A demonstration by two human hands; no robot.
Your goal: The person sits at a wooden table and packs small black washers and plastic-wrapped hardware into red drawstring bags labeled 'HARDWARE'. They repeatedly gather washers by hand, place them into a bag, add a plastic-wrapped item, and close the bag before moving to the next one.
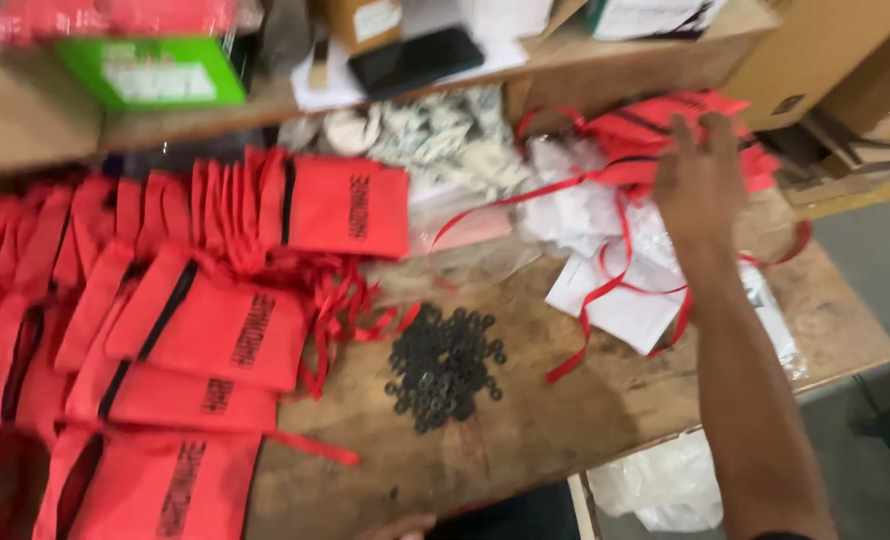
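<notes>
At two o'clock on the surface (565, 420), the right hand (700, 180), grip spread open and empty, reaches the soft, light red pouches (655, 135), best pinched at an edge

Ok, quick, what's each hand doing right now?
Right hand: open, fingers spread, reaching over the pile of red bags; holding nothing.
Left hand: only a sliver shows at the bottom edge; cannot be told.

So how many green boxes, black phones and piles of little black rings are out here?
Green cardboard box: 1
Flat black phone: 1
Pile of small black rings: 1
Total: 3
</notes>
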